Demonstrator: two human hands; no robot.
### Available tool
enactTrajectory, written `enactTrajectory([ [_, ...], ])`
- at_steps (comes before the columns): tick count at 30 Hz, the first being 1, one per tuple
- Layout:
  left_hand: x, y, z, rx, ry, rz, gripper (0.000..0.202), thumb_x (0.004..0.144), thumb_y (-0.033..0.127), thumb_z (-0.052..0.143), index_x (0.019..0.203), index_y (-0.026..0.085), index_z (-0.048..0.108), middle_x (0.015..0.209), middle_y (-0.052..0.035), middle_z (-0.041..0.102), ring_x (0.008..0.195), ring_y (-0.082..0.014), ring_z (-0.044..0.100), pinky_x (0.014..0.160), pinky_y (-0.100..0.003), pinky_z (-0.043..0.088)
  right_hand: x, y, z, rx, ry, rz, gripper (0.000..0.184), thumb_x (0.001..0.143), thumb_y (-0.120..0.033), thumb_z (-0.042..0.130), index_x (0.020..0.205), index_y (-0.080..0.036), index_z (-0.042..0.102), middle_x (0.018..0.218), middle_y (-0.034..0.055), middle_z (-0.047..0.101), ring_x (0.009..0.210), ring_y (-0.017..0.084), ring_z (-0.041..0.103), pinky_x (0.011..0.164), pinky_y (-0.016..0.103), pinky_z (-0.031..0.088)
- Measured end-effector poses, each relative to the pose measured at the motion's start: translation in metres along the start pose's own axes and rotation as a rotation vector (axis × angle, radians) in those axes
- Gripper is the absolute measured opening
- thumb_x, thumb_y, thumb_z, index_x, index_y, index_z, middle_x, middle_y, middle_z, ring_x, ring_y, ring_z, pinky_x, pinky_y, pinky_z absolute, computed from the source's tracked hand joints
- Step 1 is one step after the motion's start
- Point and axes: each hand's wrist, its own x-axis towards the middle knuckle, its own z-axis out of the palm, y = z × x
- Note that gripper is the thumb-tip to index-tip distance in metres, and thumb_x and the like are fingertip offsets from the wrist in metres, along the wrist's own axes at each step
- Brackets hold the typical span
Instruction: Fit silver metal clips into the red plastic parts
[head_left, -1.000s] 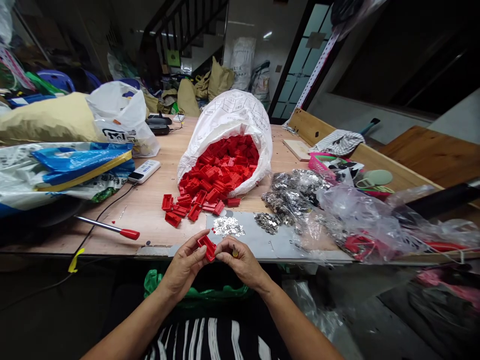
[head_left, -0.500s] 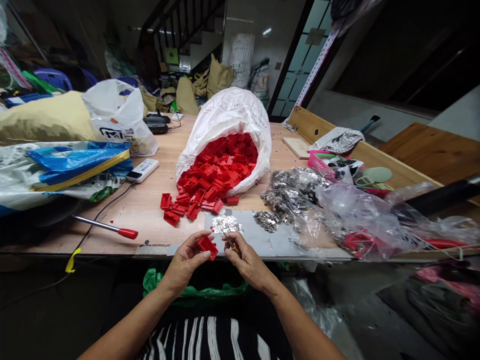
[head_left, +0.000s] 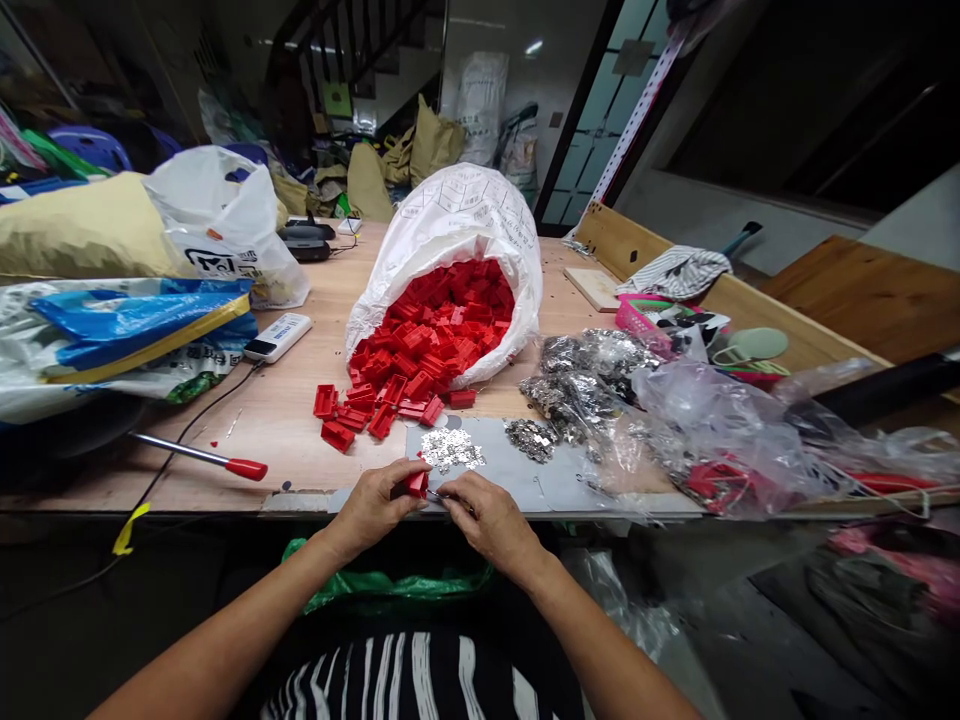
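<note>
My left hand (head_left: pixel 381 502) is closed round a small red plastic box-shaped part (head_left: pixel 417 484), its open side turned toward the right. From the right, my right hand (head_left: pixel 484 515) grips a slim metal-tipped tool (head_left: pixel 438 494), and its tip reaches the red part. The fingers hide most of the tool's handle, so its exact kind is unclear. Just beyond both hands lies a pile of small shiny metal plates (head_left: pixel 451 450) on a grey sheet (head_left: pixel 517 485). A darker heap of metal pieces (head_left: pixel 531 438) is to its right.
A white sack (head_left: pixel 472 210) on its side spills red parts (head_left: pixel 427 360) onto the table. Clear bags of metal pieces (head_left: pixel 585 380) crowd the right. At left are a red-tipped rod (head_left: pixel 202 455), a white power bank (head_left: pixel 279 338) and stuffed bags (head_left: pixel 135 330). A green bag (head_left: pixel 405 585) hangs below the edge.
The red part has been turned in my left hand, so its open side faces right. My right hand has rotated palm-down and brought the tool's tip to the part. The view shifted slightly.
</note>
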Motion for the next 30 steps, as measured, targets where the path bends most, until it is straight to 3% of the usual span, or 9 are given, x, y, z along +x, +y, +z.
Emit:
enactTrajectory([
  [12,-0.002,-0.007,0.001,0.083,-0.053,0.038,0.04,0.075,0.019,0.068,0.114,0.024,0.064,0.101,-0.002,0.071,0.094,-0.0185,0.064,0.087,-0.031,0.048,0.002,-0.003,0.001,-0.081,-0.07,-0.006,0.022,0.091,-0.016,0.049,0.106,-0.023,0.064,0.099,0.0038,0.062,0.09,0.016,0.062,0.081,0.025,0.048],
  [23,-0.001,-0.009,0.004,0.025,-0.045,-0.02,0.035,0.073,0.015,0.067,0.107,0.023,0.067,0.095,-0.0026,0.072,0.088,-0.0189,0.066,0.085,-0.029,0.048,0.008,-0.038,0.015,-0.281,-0.05,0.283,0.02,0.091,-0.016,0.045,0.097,-0.021,0.063,0.094,0.0047,0.062,0.079,0.017,0.064,0.068,0.026,0.046],
  [30,-0.002,-0.012,-0.001,-0.114,-0.114,-0.059,0.033,0.074,0.023,0.069,0.106,0.019,0.063,0.092,-0.0026,0.069,0.085,-0.018,0.063,0.08,-0.028,0.049,0.001,-0.024,0.005,-0.051,-0.005,0.204,0.017,0.09,-0.019,0.049,0.1,-0.022,0.062,0.094,0.0033,0.062,0.09,0.017,0.06,0.079,0.026,0.045],
])
